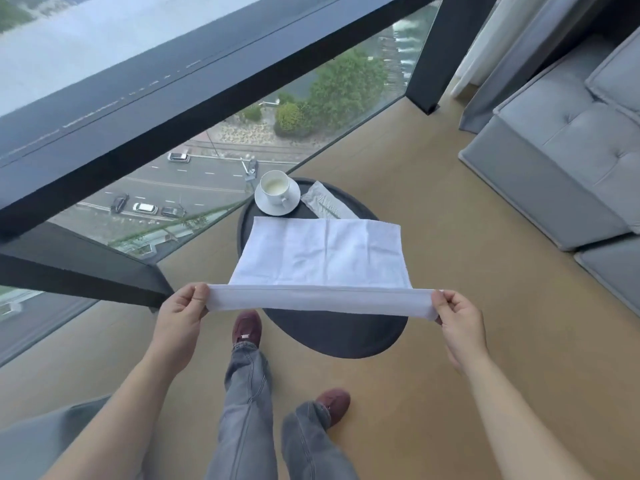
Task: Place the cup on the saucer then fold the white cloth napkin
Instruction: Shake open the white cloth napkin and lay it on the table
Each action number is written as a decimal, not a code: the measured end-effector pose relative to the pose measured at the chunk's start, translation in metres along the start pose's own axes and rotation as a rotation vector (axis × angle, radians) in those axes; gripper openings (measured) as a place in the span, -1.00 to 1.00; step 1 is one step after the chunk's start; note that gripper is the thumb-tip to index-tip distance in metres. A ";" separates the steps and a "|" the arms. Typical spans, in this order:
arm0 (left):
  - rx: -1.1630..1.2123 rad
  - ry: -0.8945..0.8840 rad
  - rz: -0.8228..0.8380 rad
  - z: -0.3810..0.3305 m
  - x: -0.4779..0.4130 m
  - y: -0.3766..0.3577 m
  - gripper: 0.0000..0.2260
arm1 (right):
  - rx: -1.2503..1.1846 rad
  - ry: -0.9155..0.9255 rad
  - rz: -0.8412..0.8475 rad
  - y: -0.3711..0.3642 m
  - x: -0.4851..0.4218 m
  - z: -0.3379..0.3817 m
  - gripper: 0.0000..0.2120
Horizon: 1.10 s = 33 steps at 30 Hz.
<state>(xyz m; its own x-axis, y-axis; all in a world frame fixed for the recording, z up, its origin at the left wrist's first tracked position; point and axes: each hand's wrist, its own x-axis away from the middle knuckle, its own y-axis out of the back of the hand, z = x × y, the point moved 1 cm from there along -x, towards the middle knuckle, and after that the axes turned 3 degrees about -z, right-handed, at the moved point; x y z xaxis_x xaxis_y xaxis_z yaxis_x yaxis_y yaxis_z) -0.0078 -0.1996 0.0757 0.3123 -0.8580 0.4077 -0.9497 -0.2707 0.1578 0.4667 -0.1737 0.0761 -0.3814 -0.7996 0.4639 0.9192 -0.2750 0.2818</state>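
High-rise living room, grey tufted sofa [568, 140], floor-to-ceiling window [173, 188], street far below

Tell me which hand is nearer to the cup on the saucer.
Left, slightly. The left hand grips the napkin below the cup, a bit left; the right hand grips it farther right.

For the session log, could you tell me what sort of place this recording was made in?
Probably a high-rise apartment or hotel lounge: a floor-to-ceiling window looks far down onto a road with cars, a grey tufted sofa stands on a wood-look floor, and a small round black table holds a cup on a saucer.
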 end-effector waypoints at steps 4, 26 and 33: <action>0.016 0.094 -0.034 0.022 -0.013 -0.010 -0.62 | 0.020 -0.051 -0.058 -0.014 -0.008 -0.030 -0.86; -0.633 0.021 -0.220 0.074 -0.199 -0.077 -0.78 | 0.530 0.098 -0.204 -0.113 -0.180 -0.047 -0.68; -0.829 -0.113 -0.331 0.076 -0.179 -0.092 -0.68 | 0.736 0.270 -0.400 -0.124 -0.143 -0.046 -0.69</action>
<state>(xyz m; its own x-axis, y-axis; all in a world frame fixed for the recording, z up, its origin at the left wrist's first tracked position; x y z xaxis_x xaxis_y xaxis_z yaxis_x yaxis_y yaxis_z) 0.0213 -0.0544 -0.0803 0.5211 -0.8416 0.1420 -0.4750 -0.1477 0.8675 0.4119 -0.0502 -0.0634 -0.5397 -0.8415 0.0262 0.3901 -0.2224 0.8935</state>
